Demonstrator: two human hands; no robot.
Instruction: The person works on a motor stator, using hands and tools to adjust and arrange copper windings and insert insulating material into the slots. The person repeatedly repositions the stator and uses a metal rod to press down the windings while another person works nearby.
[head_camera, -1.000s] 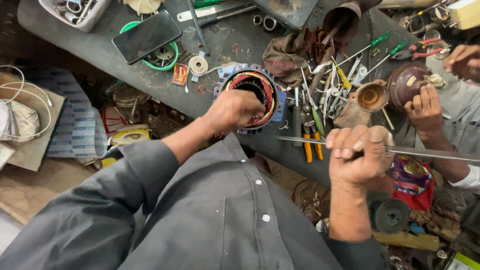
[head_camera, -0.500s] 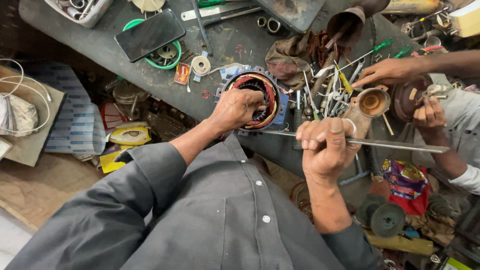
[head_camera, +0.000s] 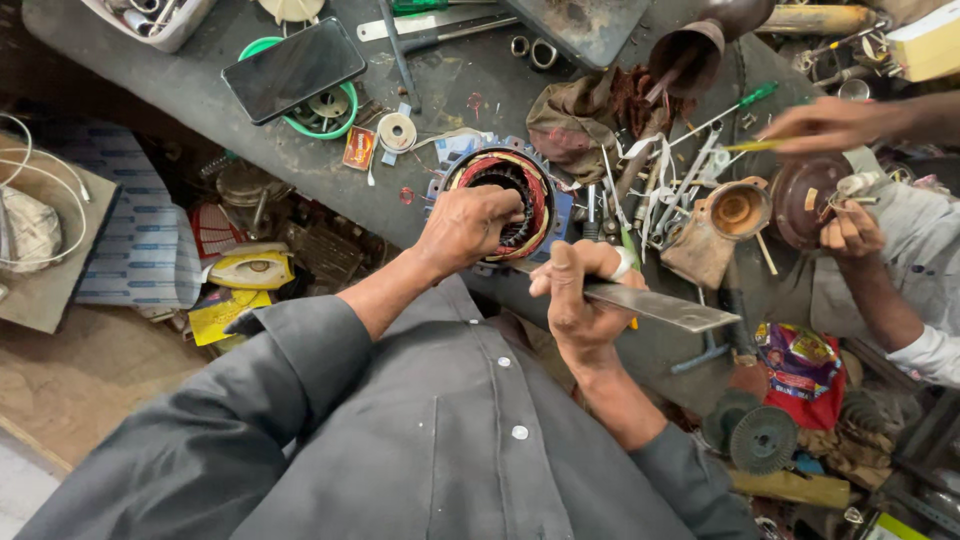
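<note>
left hand (head_camera: 468, 226) grips rim of round motor stator (head_camera: 500, 203), fingers curled into its bore; stator sits on dark cluttered surface (head_camera: 240, 130) near its front edge. right hand (head_camera: 583, 290) closed around flat metal file (head_camera: 660, 305), blade pointing right, just beside stator. phone (head_camera: 294, 68) on green ring farther back. co-worker's hands (head_camera: 850, 228) hold small parts at right.

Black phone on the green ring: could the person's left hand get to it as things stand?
Probably yes. The left hand rests on the motor stator, and the black phone lies uncovered up-left on the bench, with only small items between.
</note>
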